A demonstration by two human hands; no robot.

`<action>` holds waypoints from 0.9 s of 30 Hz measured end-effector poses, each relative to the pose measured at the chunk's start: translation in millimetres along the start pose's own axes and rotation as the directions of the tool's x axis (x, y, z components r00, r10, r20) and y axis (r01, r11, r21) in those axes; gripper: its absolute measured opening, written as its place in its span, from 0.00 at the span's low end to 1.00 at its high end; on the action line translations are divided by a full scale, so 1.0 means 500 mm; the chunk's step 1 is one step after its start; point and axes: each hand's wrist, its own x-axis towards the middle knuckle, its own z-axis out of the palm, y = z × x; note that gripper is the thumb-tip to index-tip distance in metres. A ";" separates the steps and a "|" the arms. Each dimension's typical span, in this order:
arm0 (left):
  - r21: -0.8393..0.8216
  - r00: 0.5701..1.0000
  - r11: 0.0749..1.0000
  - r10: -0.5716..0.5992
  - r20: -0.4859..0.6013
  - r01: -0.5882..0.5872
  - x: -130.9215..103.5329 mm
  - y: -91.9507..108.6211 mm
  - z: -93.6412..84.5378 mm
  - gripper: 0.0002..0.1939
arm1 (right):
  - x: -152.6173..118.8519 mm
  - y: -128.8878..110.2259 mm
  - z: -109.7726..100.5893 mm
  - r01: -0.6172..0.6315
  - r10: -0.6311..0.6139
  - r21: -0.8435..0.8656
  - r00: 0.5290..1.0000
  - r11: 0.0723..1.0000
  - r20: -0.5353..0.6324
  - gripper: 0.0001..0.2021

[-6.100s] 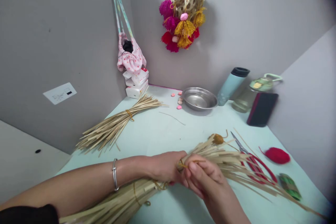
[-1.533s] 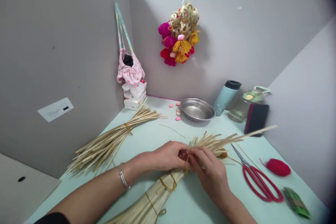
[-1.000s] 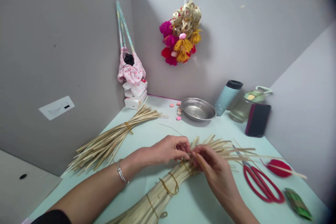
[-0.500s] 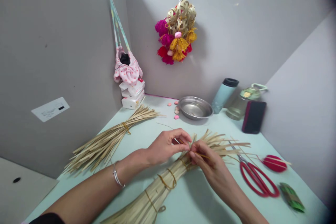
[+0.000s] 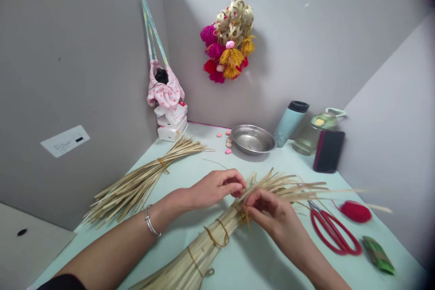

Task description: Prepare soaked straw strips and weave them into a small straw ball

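A long bundle of flat, straw-coloured strips (image 5: 200,247) lies diagonally across the table, tied with yellow rubber bands (image 5: 217,235) at several places. My left hand (image 5: 217,188) is at the bundle's far, fanned-out end, its fingers curled and thumb pressed to the fingertips. What those fingertips hold, if anything, is hidden. On the bundle's right side, my right hand (image 5: 268,210) pinches a yellow rubber band (image 5: 247,219) between thumb and finger, close by the top binding. A second bundle of strips (image 5: 146,176), tied once, rests to the left.
Red-handled scissors (image 5: 335,231), red yarn (image 5: 355,211) and a green bundle (image 5: 378,254) lie at right. Behind stand a metal bowl (image 5: 253,140), a blue tumbler (image 5: 290,124), a clear bottle (image 5: 307,138) and a phone (image 5: 329,152). Tasselled woven balls (image 5: 234,22) hang above.
My hands have moved slightly apart. The right hand has turned, and the band in it now hangs down beside the bundle. Some strips at the far end have shifted outward to the right.
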 end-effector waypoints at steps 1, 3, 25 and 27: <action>-0.005 1.000 1.000 -0.015 0.016 0.015 0.003 -0.008 0.000 0.06 | -0.003 0.002 0.003 0.126 -0.133 -0.162 0.991 0.979 -0.030 0.06; -0.001 0.998 0.999 -0.040 0.058 0.040 0.006 -0.023 0.000 0.07 | -0.009 0.005 0.009 0.364 -0.420 -0.484 0.907 0.796 -0.007 0.08; 0.217 0.997 0.976 -0.012 0.078 -0.005 0.003 -0.027 -0.096 0.06 | -0.038 0.036 0.020 0.366 -0.474 -0.788 0.874 0.495 0.108 0.13; 0.092 0.997 0.995 -0.051 0.058 0.045 0.008 -0.046 -0.101 0.09 | -0.051 0.052 0.025 0.346 -0.410 -0.766 0.904 0.542 0.118 0.13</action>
